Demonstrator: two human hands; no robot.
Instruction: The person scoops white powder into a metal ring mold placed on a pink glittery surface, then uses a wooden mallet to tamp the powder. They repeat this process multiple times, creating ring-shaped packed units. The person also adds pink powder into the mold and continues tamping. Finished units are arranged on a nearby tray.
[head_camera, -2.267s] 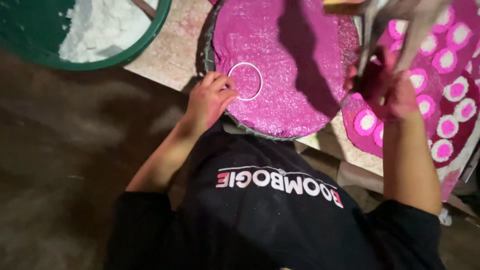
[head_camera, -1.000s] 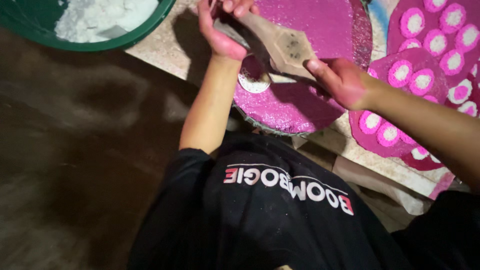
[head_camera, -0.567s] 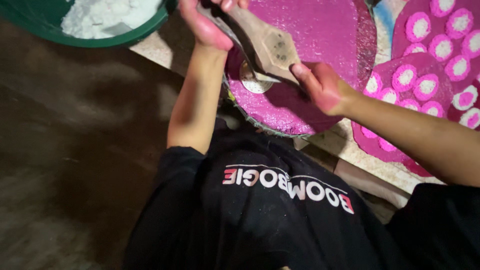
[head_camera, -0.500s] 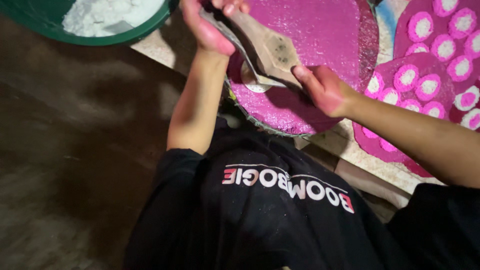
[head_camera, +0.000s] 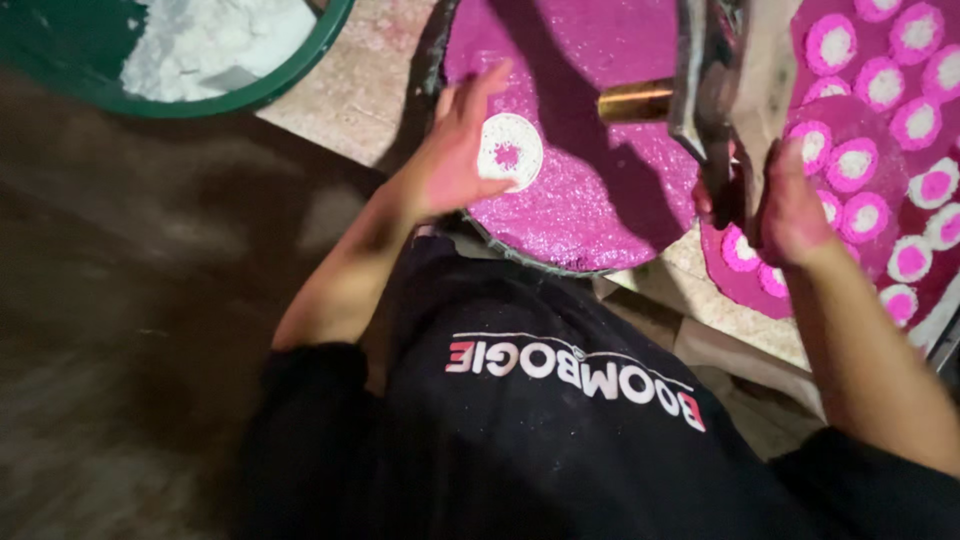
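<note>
Left hand (head_camera: 450, 160) fingers spread, touching white powder ring (head_camera: 509, 152) on round pink-powder tray (head_camera: 590, 190). Right hand (head_camera: 785, 205) clamped on wooden-handled metal press (head_camera: 725, 90).

A small white disc (head_camera: 509, 151) with a pink spot at its middle lies flat on the round tray (head_camera: 600, 210) of pink powder, near the tray's left edge, with the fingers of the open left hand (head_camera: 452, 160) just beside it. A flat wooden tool (head_camera: 725, 90) with a dark metal edge is held tilted up over the tray's right side, gripped from below by the right hand (head_camera: 775, 205); a short brass-coloured tube (head_camera: 635, 101) sticks out sideways from it toward the disc.
</note>
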